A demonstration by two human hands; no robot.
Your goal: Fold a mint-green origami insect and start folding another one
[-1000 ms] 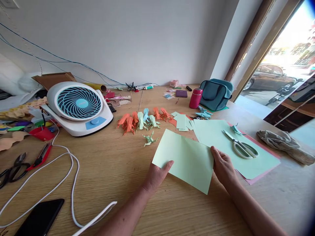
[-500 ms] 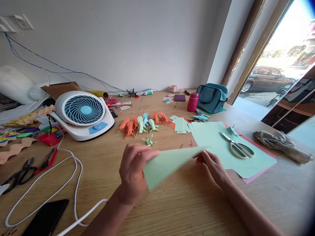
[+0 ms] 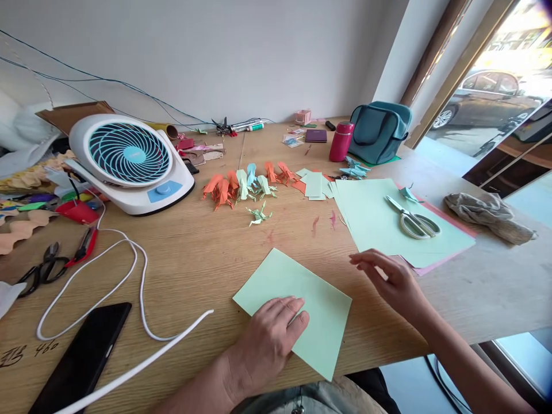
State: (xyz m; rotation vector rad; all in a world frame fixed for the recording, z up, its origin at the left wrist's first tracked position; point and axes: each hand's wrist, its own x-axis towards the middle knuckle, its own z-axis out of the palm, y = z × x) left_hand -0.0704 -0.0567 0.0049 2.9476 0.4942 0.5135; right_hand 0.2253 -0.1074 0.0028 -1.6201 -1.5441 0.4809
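The light green sheet [image 3: 297, 307], lifted and bent half a second ago, now lies folded flat on the worktop [image 3: 194, 259], left hand [image 3: 269, 339] pressing it with fingers spread, right hand [image 3: 390, 279] released at three o'clock, fingers loosely open, holding nothing.

Plain pale grey wall [image 3: 241, 52] behind a light wooden table [image 3: 207, 259]. Along the table's right edge, a brown-framed window [image 3: 457, 75], bright daylight outside, a parked car [image 3: 487, 95] beyond. Blue cables [image 3: 107, 86] strung across the wall.
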